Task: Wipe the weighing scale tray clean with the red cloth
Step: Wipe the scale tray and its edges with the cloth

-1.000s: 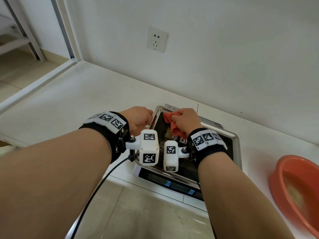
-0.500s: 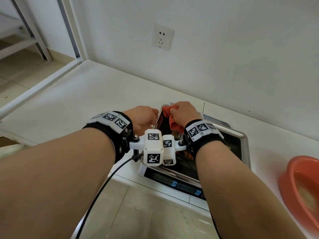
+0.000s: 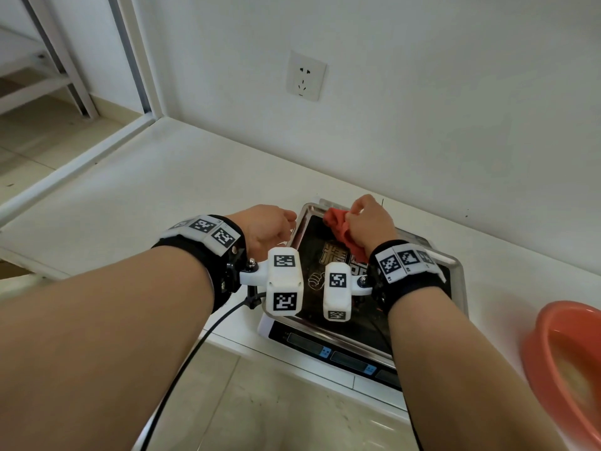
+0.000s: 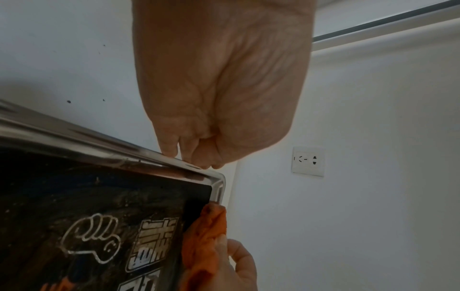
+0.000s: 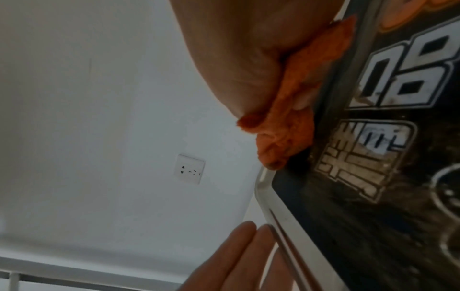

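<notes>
Red cloth (image 3: 341, 227) — farther along tray (image 3: 457, 271)

White tabletop (image 3: 162, 196) along the wall before you. Directly on it: the weighing scale (image 3: 325, 349) near its front edge, and an orange-red basin (image 3: 540, 346) to the scale's right.

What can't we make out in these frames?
- Head view: scale display readings too small; the wrist cameras and right forearm cover its right end.
- Head view: orange basin cut off by the right edge.
- Right wrist view: right hand fingertips buried in the red cloth.
</notes>
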